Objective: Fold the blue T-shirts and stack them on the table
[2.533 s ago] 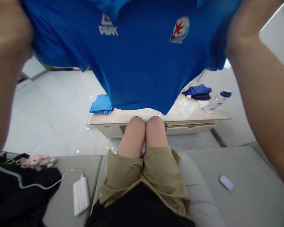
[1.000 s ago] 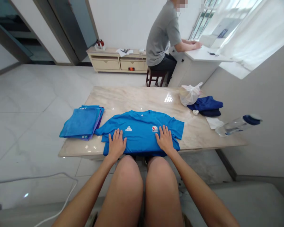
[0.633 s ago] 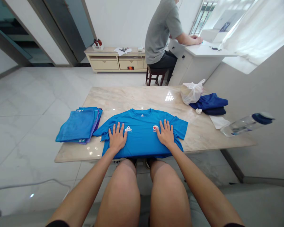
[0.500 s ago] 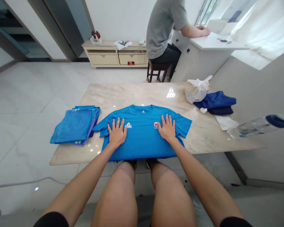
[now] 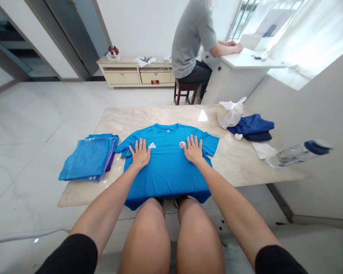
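Note:
A blue T-shirt (image 5: 167,167) lies spread front side up on the marble-topped table (image 5: 234,163), its collar away from me and its lower edge hanging over the near side. My left hand (image 5: 140,153) rests flat on its left chest area beside a white logo, fingers spread. On the right, my right hand (image 5: 193,149) lies flat with spread fingers next to the red and white badge. Neither hand grips the cloth. Left of the shirt sits a stack of folded blue and purple clothes (image 5: 85,158), touching or nearly touching the left sleeve.
At the right are a white plastic bag (image 5: 231,114), dark blue cloth (image 5: 254,127), white paper (image 5: 264,150) and a clear bottle (image 5: 298,153). Beyond the table, a person (image 5: 188,42) sits on a stool at a white desk (image 5: 251,61). A low cabinet (image 5: 122,78) stands behind.
The view has shifted a little. More of the shirt's lower part now hangs over the near edge, with its corners showing. Both hands are still flat on the chest area.

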Motion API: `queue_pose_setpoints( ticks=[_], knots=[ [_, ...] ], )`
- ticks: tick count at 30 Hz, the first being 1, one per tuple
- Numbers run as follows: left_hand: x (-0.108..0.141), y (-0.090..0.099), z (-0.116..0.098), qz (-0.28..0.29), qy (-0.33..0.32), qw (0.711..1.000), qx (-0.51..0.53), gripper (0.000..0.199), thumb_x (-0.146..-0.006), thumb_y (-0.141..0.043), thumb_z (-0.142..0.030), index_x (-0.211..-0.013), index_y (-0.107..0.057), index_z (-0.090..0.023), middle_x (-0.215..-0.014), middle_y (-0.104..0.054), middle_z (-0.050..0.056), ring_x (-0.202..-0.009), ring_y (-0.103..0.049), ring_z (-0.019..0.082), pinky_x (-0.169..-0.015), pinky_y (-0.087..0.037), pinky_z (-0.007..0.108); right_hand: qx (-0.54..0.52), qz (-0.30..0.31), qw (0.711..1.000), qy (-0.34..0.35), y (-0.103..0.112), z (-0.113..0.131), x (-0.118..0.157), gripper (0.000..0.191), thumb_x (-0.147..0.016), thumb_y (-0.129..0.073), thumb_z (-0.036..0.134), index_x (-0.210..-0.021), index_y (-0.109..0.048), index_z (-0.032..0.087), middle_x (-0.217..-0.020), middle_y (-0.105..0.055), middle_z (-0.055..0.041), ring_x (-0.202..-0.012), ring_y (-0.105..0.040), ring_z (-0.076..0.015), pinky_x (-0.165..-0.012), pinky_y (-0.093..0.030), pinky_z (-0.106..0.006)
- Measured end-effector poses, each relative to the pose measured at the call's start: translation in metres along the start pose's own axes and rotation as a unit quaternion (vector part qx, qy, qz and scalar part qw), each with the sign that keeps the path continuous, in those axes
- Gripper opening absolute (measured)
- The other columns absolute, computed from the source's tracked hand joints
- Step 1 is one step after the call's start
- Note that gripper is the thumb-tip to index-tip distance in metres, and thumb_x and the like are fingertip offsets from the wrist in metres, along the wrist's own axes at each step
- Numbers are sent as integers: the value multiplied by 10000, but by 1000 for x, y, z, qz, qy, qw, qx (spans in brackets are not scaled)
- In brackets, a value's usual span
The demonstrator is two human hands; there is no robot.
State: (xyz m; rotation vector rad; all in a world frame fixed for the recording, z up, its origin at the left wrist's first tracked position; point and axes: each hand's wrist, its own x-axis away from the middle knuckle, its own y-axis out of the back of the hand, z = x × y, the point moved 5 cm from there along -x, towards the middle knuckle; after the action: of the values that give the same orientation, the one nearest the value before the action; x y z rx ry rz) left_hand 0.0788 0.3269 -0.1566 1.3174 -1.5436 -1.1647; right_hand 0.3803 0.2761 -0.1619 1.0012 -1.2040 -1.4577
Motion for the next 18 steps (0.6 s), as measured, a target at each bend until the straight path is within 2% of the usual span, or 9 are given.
queue_pose_setpoints(
  ticks=[3,5,8,11,13,14,16,18],
  knots=[
    [72,-1,1,-30,-62,998,7,739,-1125,-281,-459,-1785,-272,-126,-1839,-286,162,-1729,-220,337,-1393,-112,667,-4,-64,997,43,3,-5,77,718,-1162,-252,467,-1781,-302,108,-1868,-168,-148,-1744,-101,-318,-1396,-74,-572],
    [126,-6,13,-41,-90,995,-7,718,-1118,-280,-452,-1758,-366,-137,-1822,-337,150,-1723,-250,319,-1411,-151,580,-11,-58,998,18,-6,-25,135,718,-1156,-272,471,-1775,-320,112,-1845,-247,-169,-1734,-166,-320,-1387,-147,-573],
    [182,-4,38,-35,-87,995,-17,718,-1074,-364,-445,-1697,-481,-109,-1795,-379,178,-1705,-289,373,-1389,-232,589,-13,-15,1000,4,-12,-55,201,735,-1140,-324,497,-1773,-334,124,-1844,-243,-173,-1730,-195,-331,-1380,-187,-567],
    [198,17,45,42,-97,994,8,714,-993,-501,-440,-1614,-583,-97,-1748,-452,197,-1668,-359,414,-1346,-323,616,-22,71,997,-12,-1,-70,224,798,-1093,-466,524,-1766,-349,114,-1844,-220,-194,-1729,-190,-358,-1371,-210,-587],
    [201,44,40,88,-68,992,62,647,-975,-519,-427,-1525,-666,-121,-1642,-591,208,-1569,-524,403,-1282,-434,590,-61,112,991,-31,18,-68,227,789,-1066,-527,525,-1722,-440,96,-1799,-331,-230,-1699,-283,-390,-1349,-250,-618],
    [205,58,35,95,-47,989,107,608,-995,-487,-433,-1485,-695,-139,-1565,-667,203,-1494,-610,383,-1240,-488,565,-104,111,988,-37,30,-62,229,745,-1073,-511,524,-1686,-506,101,-1751,-429,-237,-1659,-373,-396,-1330,-295,-619],
    [225,86,21,73,-19,972,221,603,-1065,-362,-471,-1439,-724,-168,-1441,-759,170,-1379,-703,330,-1190,-546,509,-236,74,968,-45,53,-44,238,664,-1119,-378,527,-1606,-621,146,-1615,-617,-203,-1534,-559,-373,-1274,-411,-581],
    [261,104,2,27,-43,947,316,665,-1117,-246,-517,-1471,-710,-198,-1487,-741,121,-1423,-676,281,-1251,-505,471,-385,18,921,-46,72,-20,261,710,-1149,-224,561,-1581,-656,199,-1549,-688,-145,-1447,-645,-331,-1229,-489,-522]
  ],
)
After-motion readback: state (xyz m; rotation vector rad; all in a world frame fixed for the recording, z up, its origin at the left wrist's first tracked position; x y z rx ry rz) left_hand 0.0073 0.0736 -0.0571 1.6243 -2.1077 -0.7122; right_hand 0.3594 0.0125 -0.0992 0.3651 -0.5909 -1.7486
